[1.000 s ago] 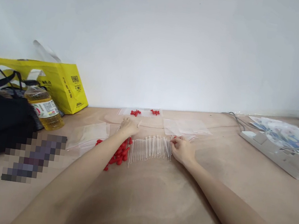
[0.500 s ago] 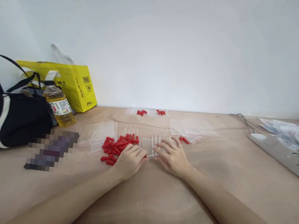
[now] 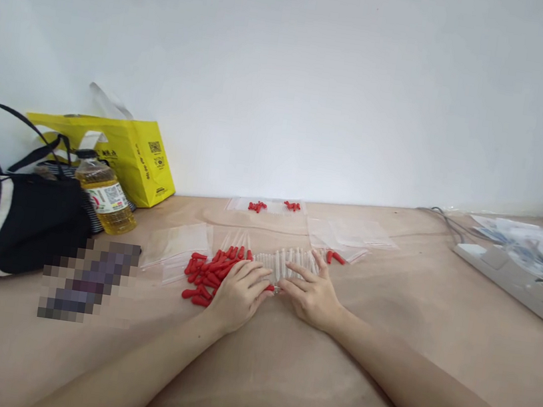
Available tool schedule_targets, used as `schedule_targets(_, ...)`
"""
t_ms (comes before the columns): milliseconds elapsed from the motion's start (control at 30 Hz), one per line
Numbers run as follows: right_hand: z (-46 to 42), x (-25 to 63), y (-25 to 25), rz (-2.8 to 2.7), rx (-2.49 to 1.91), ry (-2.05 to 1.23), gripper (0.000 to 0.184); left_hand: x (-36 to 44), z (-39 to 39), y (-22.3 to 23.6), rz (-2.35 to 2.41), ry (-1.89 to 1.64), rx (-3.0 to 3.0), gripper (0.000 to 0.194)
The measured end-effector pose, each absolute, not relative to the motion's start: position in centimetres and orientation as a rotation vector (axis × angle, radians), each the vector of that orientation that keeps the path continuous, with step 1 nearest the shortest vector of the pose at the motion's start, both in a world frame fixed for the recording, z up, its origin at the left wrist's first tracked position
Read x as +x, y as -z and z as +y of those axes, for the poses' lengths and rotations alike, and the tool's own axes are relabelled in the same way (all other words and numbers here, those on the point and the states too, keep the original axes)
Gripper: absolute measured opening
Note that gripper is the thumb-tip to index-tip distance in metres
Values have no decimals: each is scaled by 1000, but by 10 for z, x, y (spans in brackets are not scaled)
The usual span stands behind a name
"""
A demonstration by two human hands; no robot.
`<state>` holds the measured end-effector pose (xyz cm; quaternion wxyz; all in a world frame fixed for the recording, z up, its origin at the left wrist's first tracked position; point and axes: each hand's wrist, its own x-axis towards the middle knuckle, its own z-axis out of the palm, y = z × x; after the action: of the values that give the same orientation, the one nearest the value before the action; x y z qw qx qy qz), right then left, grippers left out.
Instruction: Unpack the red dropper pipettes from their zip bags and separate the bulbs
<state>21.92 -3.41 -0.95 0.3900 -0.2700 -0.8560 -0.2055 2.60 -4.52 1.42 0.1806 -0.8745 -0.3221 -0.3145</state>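
My left hand [image 3: 241, 295] is closed around a red rubber bulb [image 3: 269, 288], whose end pokes out at the fingertips. Facing it, my right hand [image 3: 313, 295] pinches a thin clear tube [image 3: 277, 290], mostly hidden by the fingers, close to the bulb's end. I cannot tell whether tube and bulb are joined. Just beyond both hands lies a row of clear glass tubes [image 3: 288, 258]. A heap of red rubber bulbs [image 3: 212, 269] spreads to the left of my left hand, with droppers fitted with red bulbs [image 3: 234, 252] at its far side.
Clear zip bags [image 3: 179, 244] lie left of the heap, more plastic bags [image 3: 353, 232] at right. Two red bulbs [image 3: 338, 258] rest by them. A filled bag [image 3: 271, 207] lies near the wall. Bottle [image 3: 110, 201], yellow bag [image 3: 154, 173], black bag [image 3: 42, 218] stand left; a power strip [image 3: 513, 281] right.
My right hand has drawn slightly back from the row of tubes, uncovering more of it. The bulb in my left hand has shifted slightly right and its end shows more.
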Motion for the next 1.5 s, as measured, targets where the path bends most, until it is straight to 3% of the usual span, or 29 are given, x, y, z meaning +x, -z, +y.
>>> schedule_targets(1500,-41,220,7,-2150,-692,495,12,24,-52,-13,-809,825,-2471,24)
